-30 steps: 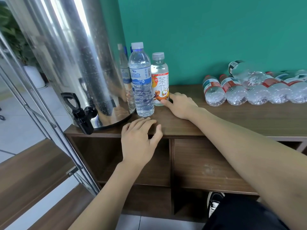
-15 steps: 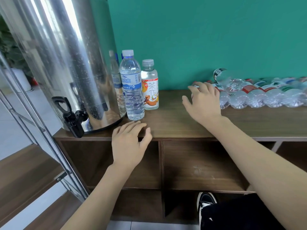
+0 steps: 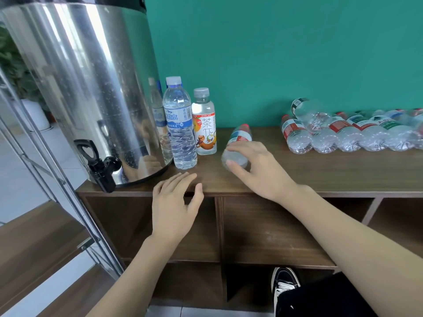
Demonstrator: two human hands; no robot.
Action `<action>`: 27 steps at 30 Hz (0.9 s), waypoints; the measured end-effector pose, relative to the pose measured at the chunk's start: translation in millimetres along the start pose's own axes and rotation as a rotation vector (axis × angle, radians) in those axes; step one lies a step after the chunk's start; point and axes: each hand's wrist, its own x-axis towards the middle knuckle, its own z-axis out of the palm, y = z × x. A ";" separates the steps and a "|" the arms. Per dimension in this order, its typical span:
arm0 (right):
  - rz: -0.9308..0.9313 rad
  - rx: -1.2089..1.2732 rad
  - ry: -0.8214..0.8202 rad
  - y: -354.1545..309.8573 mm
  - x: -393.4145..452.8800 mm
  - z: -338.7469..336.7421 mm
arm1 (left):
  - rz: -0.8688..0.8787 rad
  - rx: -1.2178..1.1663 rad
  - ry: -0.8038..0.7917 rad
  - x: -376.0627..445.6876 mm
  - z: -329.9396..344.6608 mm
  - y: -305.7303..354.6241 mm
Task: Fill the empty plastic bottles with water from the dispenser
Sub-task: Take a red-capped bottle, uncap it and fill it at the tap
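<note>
— Head view: right hand (image 3: 256, 170), fingers (image 3: 238, 169) curled round clear ribbed plastic bottle (image 3: 238, 145), seemingly empty, on brown wooden bench (image 3: 320, 175).
— Left hand (image 3: 176, 202) flat, fingers together, near shiny steel cylindrical dispenser (image 3: 91, 88).

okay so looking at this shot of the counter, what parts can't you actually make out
Head view only:
- Dispenser: top cut off by the frame edge.
- Bottle gripped by the right hand: blurred, and the fingers cover its base, so its fill is unclear.
- Pile of bottles: runs past the right edge, so the count is unknown.
- Left hand rests open on the counter edge.
</note>
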 end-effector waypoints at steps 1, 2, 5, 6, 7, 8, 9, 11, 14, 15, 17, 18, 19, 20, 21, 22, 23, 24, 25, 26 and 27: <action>-0.004 0.092 0.015 -5.4 -2.7 -1.8 | -0.021 -0.039 0.012 -0.7 -1.5 2.8; -0.001 0.185 0.037 -9.9 -4.9 -3.6 | -0.035 -0.086 0.029 -1.2 -2.6 6.0; 0.013 0.339 0.118 -14.9 -7.7 -6.9 | -0.017 -0.201 0.087 -1.4 -3.7 16.2; 0.017 0.342 0.130 -14.0 -7.7 -8.0 | -0.004 -0.217 0.097 -0.4 -3.5 19.7; 0.028 0.331 0.130 -11.6 -7.6 -8.6 | 0.002 -0.221 0.090 0.9 -3.1 23.5; 0.048 0.308 0.121 -8.7 -7.8 -9.4 | -0.002 -0.216 0.068 2.4 -2.7 27.5; 0.075 0.280 0.104 -5.5 -8.2 -9.5 | -0.011 -0.210 0.044 3.6 -2.2 31.0; 0.137 0.221 0.062 0.3 -8.9 -8.9 | -0.026 -0.205 0.029 5.8 -1.1 34.8; 0.238 0.169 0.008 6.3 -6.9 -6.0 | -0.059 -0.249 0.045 7.5 -1.8 32.4; 0.271 0.163 -0.007 7.1 -5.3 -5.0 | -0.074 -0.268 0.052 6.9 -4.1 30.8; 0.326 0.171 -0.017 6.0 -1.0 -3.3 | -0.089 -0.303 0.077 2.9 -10.2 27.4; 0.351 0.190 -0.017 4.4 1.7 -2.2 | -0.084 -0.327 0.094 -0.3 -14.2 26.0; 0.370 0.225 -0.015 2.0 4.3 -1.2 | -0.072 -0.359 0.112 -3.7 -18.4 24.7; 0.393 0.272 -0.018 -0.9 6.8 -0.3 | -0.053 -0.392 0.130 -7.4 -23.0 22.9; 0.418 0.337 -0.018 -2.7 9.6 1.6 | -0.032 -0.426 0.143 -11.5 -26.8 20.0; 0.445 0.409 -0.012 -4.1 12.3 3.8 | -0.019 -0.468 0.146 -15.6 -30.8 16.3; 0.473 0.471 -0.004 -4.8 14.7 6.1 | -0.026 -0.520 0.136 -19.8 -35.9 12.8; 0.491 0.512 -0.001 -6.1 16.8 8.2 | -0.055 -0.569 0.114 -23.7 -42.4 10.0; 0.487 0.541 0.002 -7.4 19.0 10.2 | -0.095 -0.601 0.084 -27.1 -49.4 8.2; 0.468 0.573 0.007 -9.9 20.3 11.7 | -0.126 -0.607 0.048 -30.2 -56.2 5.6; 0.442 0.618 0.016 -14.1 20.6 13.1 | -0.143 -0.590 0.008 -33.0 -62.9 2.8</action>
